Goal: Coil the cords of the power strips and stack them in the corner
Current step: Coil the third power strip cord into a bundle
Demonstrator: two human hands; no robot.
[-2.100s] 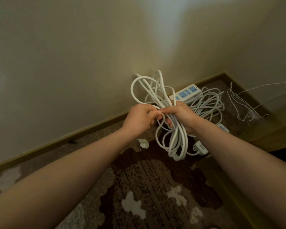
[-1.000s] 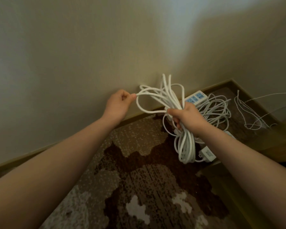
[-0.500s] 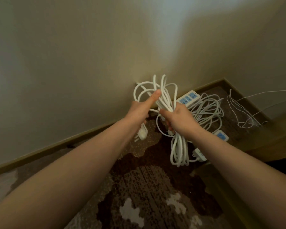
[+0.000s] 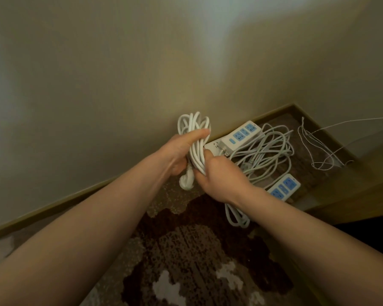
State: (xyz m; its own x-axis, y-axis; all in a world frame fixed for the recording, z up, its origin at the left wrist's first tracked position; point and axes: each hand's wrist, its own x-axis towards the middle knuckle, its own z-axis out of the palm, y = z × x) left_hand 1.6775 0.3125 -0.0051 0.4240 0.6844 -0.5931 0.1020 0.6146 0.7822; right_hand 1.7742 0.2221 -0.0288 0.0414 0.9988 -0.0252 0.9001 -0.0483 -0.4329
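Observation:
I hold a bundle of white cord (image 4: 195, 138) above the carpet near the wall. My left hand (image 4: 181, 151) grips the bundle's upper part, thumb laid across the strands. My right hand (image 4: 217, 175) grips it just below, and loops of the cord hang under my right wrist. The white plug (image 4: 186, 181) dangles between my hands. On the floor in the corner lie a white power strip with blue sockets (image 4: 241, 136) and its loose coil of cord (image 4: 265, 151). A second power strip (image 4: 283, 189) lies nearer, partly behind my right forearm.
A thin white wire (image 4: 314, 146) loops over the floor at the far right corner and runs off right. A wooden baseboard (image 4: 75, 196) lines the wall. Brown patterned carpet (image 4: 186, 250) covers the floor. A wooden edge (image 4: 351, 202) stands at right.
My left hand swung out to the left with a loop of cord, then came back and closed around the bundle. The loops on top are now drawn tighter together.

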